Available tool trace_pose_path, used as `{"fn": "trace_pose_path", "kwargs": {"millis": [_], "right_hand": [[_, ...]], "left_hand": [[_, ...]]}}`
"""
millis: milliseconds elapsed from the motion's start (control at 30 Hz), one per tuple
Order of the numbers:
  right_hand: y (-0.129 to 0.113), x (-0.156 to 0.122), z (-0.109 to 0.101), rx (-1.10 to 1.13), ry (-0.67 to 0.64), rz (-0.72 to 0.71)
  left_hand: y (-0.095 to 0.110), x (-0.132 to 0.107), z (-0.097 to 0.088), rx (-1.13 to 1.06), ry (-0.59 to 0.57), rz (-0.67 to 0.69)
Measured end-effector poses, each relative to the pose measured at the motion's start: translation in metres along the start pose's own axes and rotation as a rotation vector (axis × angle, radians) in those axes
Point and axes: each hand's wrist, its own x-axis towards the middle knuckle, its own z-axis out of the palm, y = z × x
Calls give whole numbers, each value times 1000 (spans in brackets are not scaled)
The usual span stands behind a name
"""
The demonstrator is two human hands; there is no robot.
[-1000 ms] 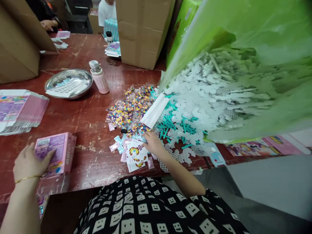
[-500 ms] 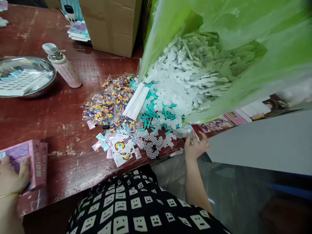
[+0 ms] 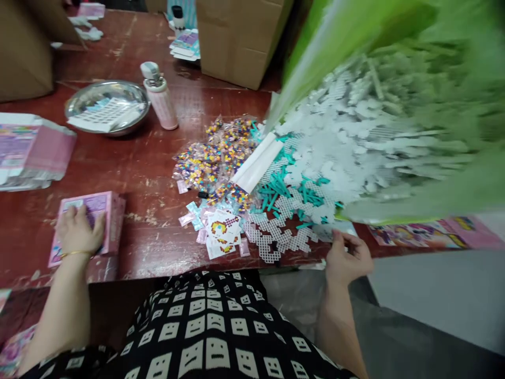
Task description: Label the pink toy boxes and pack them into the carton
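My left hand lies on top of a pink printed box, one of a small stack at the table's front left. Its fingers are spread over the box face. At the front edge, right of the middle, my right hand has its thumb and fingers curled together at the rim of a clear plastic bag. White mesh pieces and turquoise sticks lie beside that bag. Left of them are printed pattern cards, small sachets and bags of coloured beads.
A big green-lined plastic bag spills white mesh pieces from the right. A steel bowl, a pink bottle, stacked flat boxes and a cardboard carton stand on the red table.
The view has swung left, bringing more boxes and a carton into sight. My right hand's fingers, spread before, have curled together at the clear bag. My left hand stays on the pink box.
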Motion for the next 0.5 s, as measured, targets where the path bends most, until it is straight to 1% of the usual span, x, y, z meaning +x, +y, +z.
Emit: {"fn": "trace_pose_path", "kwargs": {"millis": [67,133,167,267,333,400,467,500], "right_hand": [[-22,-14,21,165,-306,97],[-45,-31,47,295,-625,126],[-56,-41,61,341,-739,127],[-84,-64,97,379,-956,88],[-98,-72,116,364,-1092,-12],[-107,-76,131,377,-1216,-139],[-114,-78,142,352,-1285,-269],[-117,-79,146,287,-1306,-332]], "left_hand": [[2,0,-2,-1,22,6],[-1,1,-3,-34,50,41],[-4,2,-3,-56,67,64],[-8,2,-9,-120,128,145],[-4,2,-17,-155,181,223],[10,2,-26,-188,223,317],[32,4,-34,-218,235,401],[46,6,-37,-227,230,433]]}}
